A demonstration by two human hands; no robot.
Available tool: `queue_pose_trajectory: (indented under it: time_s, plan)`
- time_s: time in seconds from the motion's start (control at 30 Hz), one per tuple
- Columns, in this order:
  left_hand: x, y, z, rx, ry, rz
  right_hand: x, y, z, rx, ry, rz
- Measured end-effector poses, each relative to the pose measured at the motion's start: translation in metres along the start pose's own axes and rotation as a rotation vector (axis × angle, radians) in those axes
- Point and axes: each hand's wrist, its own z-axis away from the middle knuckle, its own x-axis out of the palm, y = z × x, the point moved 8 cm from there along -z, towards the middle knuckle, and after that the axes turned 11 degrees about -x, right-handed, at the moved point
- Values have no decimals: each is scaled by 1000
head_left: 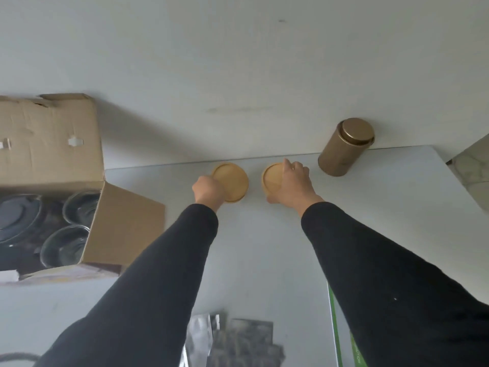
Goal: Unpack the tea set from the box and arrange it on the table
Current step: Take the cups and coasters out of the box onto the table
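Two round wooden coasters lie side by side near the far edge of the white table [264, 247]. My left hand [208, 191] grips the near left rim of the left coaster [232, 180], fingers curled. My right hand [291, 184] lies over the right coaster [271, 178], fingers spread around its far rim and thumb at its near edge. The open cardboard box [50, 154] stands at the left; inside it are clear glass cups [64, 246] and a dark round piece [18, 215]. A gold tea canister [345, 147] stands to the right of the coasters.
A white wall runs just behind the table's far edge. A grey and silver wrapper [238, 340] lies near the front edge. A green-edged flat item [336, 327] sits under my right forearm. The box's open flap [127, 223] juts onto the table beside my left arm.
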Motion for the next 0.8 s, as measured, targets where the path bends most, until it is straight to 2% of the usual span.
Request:
queue_pose_trajectory:
  time_s: [0.23, 0.37, 0.47, 0.53, 0.6, 0.7, 0.8]
  plan:
    - [36, 12, -25, -41, 45, -65, 19, 30, -40, -14, -35, -28]
    - [35, 18, -26, -93, 118, -263, 29, 34, -55, -28, -63, -51]
    - [38, 25, -27, -17, 176, -347, 33, 36, -62, -30, -71, -89]
    - [39, 25, -27, -13, 198, -245, 33, 37, -66, -35, -70, -110]
    - [50, 24, -25, -9, 136, -173, 34, 37, -69, -42, -56, -121]
    - [64, 30, -18, 101, 113, -310, 36, 38, -69, -52, -42, -120]
    - [70, 26, -23, 135, 121, -378, 35, 38, -69, -68, -26, -123]
